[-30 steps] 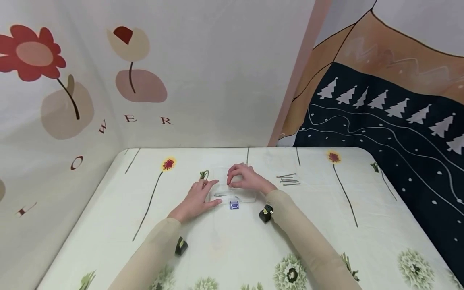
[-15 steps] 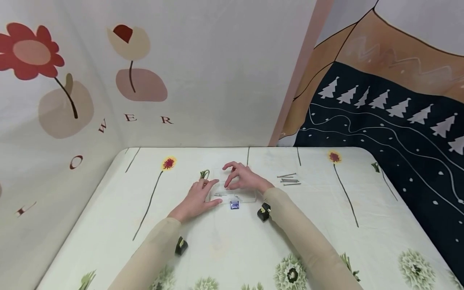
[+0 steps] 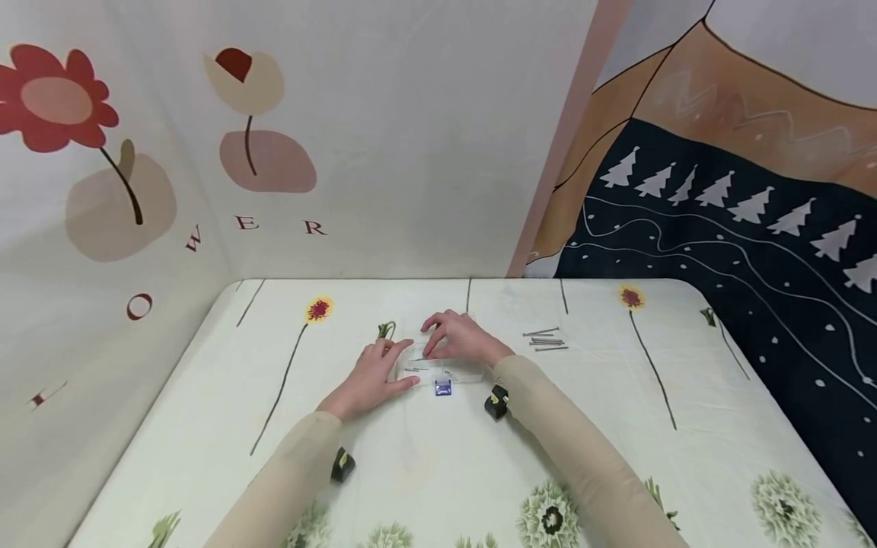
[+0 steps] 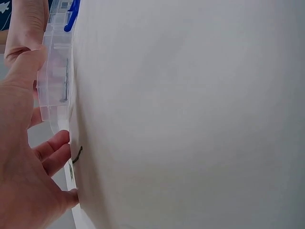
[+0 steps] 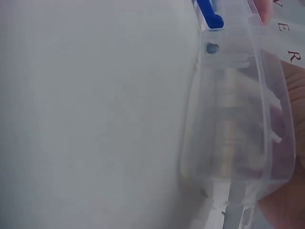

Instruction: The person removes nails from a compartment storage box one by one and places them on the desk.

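A clear plastic compartment box (image 3: 466, 371) with a blue latch (image 3: 443, 387) lies between the hands. My left hand (image 3: 366, 384) rests at its left end, thumb on the near rim and other fingers spread along the side and table. Thin nails (image 4: 66, 81) show through the wall of the left front compartment. My right hand (image 3: 464, 339) reaches over the box from the right, fingers bent, tips down near the left compartments. A thin dark line shows by those fingertips; whether they pinch it cannot be made out. Through the box wall, the right wrist view shows that hand blurred behind.
Several loose nails (image 3: 548, 341) lie in rows on the table to the right of the box. A small dark round thing (image 5: 212, 48) sits inside the box near the latch. The tablecloth (image 3: 425, 472) is printed with flowers, and a curtain rises behind the table.
My right hand has shifted slightly left over the box. Its fingertips parted, then came down and closer together near the left compartments. The left hand and the box stay put.
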Available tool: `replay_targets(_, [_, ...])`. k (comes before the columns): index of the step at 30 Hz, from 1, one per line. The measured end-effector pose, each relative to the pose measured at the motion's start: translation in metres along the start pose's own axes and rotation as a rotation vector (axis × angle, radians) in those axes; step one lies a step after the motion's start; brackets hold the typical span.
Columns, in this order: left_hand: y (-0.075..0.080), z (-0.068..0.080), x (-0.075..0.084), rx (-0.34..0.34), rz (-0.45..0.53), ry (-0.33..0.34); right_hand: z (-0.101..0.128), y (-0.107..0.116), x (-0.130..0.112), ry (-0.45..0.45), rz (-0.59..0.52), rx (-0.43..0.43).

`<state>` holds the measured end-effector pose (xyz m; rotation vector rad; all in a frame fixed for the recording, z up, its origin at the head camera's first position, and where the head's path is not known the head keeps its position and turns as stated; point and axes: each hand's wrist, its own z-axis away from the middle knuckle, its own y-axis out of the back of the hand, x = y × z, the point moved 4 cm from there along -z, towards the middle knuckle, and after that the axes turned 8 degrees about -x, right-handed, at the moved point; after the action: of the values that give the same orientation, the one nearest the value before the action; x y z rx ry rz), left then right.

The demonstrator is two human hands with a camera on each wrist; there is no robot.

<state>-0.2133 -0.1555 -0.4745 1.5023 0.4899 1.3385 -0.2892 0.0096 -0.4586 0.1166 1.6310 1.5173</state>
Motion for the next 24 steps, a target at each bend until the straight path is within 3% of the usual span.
replay_targets(24, [0.0032,0.0002,0.0013,-0.012,-0.012,-0.013,-0.0004,-0.0038,-0.0007,0.112,0.047,0.000])
